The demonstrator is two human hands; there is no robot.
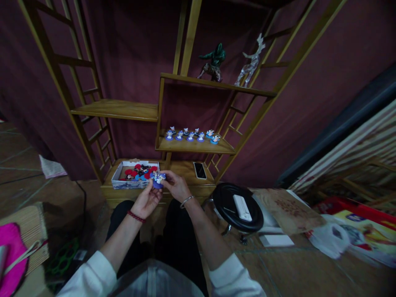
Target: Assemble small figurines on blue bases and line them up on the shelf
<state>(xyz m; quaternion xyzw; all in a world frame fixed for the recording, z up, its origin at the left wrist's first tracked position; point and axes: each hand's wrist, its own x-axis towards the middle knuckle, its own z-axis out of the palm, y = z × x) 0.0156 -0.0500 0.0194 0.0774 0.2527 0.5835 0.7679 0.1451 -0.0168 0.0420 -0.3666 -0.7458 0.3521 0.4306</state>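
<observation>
In front of the shelf, both hands are closed on a small figurine [158,181] with a purple base and a white-and-purple top; whether it is one piece or two together I cannot tell. My left hand [147,201] grips it from below at the left, thumb up against it. From the right, the fingers of my right hand [177,186] pinch it. Just behind the left hand is an open cardboard box [116,182] holding red, blue and dark figurines [140,171]. Similar purple-based figurines [190,136] stand in a row on the middle shelf [198,147].
Behind them on that shelf are dark-and-white figurines, with blue-based ones [214,139] at the right. A phone [199,170] lies on the lower board. Above stand a green statue [214,62] and a clear deer [250,64]. A black stool [222,202] bears a white object [242,207].
</observation>
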